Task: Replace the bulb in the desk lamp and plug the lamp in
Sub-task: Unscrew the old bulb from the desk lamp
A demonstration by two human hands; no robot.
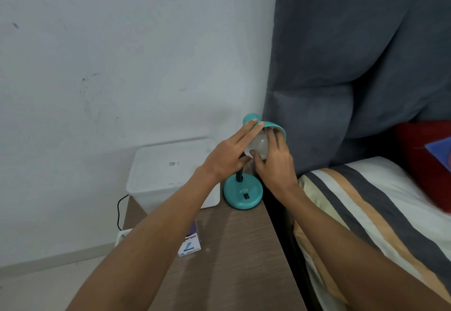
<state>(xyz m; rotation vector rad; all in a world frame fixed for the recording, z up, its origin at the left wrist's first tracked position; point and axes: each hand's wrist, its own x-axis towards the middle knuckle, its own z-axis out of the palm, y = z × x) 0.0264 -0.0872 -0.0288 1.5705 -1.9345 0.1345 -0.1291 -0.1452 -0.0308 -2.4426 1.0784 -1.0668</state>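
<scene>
Steadying the lamp shade [273,125], left hand [227,157] lies flat-fingered; right hand [274,161] cups the bulb [258,143].

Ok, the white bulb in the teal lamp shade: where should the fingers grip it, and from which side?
Probably the bulb by its rounded dome, coming from the open mouth of the shade, which tilts toward the camera. The dome sticks out past the rim; its base is hidden inside. The right hand already wraps it this way, while the left hand steadies the shade.
</scene>
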